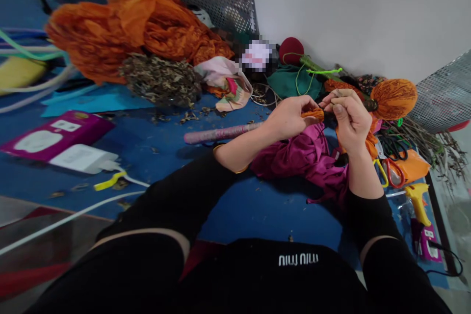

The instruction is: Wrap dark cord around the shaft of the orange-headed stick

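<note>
The blue surface (pixel 235 201) is crowded. At the far left sits a big heap of orange cloth (pixel 147 24), with a clump of dried brown plant matter (pixel 158 78) in front of it and a floral cloth (pixel 231 83) just to the right. Nearer on the left are a purple power strip (pixel 55 137), a white charger (pixel 84 157) and its cable. A red ball (pixel 291 51) stands at the far side beside some green cloth (pixel 294 81). On the right I see an orange cloth-covered ball (pixel 394 99), red-handled scissors (pixel 395 179), a yellow glue gun (pixel 417 201) and a spread of twigs (pixel 437 152).

Crumpled magenta cloth (pixel 301 162) lies beneath the person's hands, taking up the room between the forearms. Over it, the left hand (pixel 290 115) is clamped on a small orange piece (pixel 312 115). The right hand (pixel 349 115) is just to its right, thumb and fingers pinched together; I cannot tell what, if anything, is between them.

The left forearm covers part of a pinkish stick (pixel 221 133), and the right forearm hides some of the magenta cloth. A pale patch (pixel 257 54) at the far side is blurred into squares, unreadable.
</note>
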Tool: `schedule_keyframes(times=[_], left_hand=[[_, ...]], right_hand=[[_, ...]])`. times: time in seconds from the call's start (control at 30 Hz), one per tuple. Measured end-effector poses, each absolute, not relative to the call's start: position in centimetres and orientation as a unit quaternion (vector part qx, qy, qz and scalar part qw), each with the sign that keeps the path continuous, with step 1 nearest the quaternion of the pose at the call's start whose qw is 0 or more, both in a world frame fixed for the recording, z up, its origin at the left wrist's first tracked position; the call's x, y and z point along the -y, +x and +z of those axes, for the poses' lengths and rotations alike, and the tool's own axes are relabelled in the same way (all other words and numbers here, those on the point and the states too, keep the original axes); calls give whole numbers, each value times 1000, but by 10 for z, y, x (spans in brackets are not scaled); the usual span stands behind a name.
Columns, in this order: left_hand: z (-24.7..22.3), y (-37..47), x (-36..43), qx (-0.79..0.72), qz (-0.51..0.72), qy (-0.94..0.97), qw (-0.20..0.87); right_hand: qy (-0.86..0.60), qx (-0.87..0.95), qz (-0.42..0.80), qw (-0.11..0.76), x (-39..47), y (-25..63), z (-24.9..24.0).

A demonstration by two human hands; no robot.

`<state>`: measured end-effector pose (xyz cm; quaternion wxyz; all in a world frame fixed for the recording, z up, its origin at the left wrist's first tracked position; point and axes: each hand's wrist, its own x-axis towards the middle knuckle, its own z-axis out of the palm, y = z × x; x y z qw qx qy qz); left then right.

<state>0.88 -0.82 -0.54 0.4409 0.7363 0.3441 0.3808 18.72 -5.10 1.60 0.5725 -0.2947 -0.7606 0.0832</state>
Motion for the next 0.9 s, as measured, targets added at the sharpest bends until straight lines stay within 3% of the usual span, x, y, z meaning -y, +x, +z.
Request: schedule_keyframes(times=[0.3,0.63,0.9], left_hand=[[-1,7,16,-346,359,777,384],[12,12,40,-414,172,888,100],[0,9,33,-370,222,900,70]], right_hand=[[-363,739,82,561,46,188,16],[-492,717,109,481,45,194,9],[-479,678,200,521,43,191,12]])
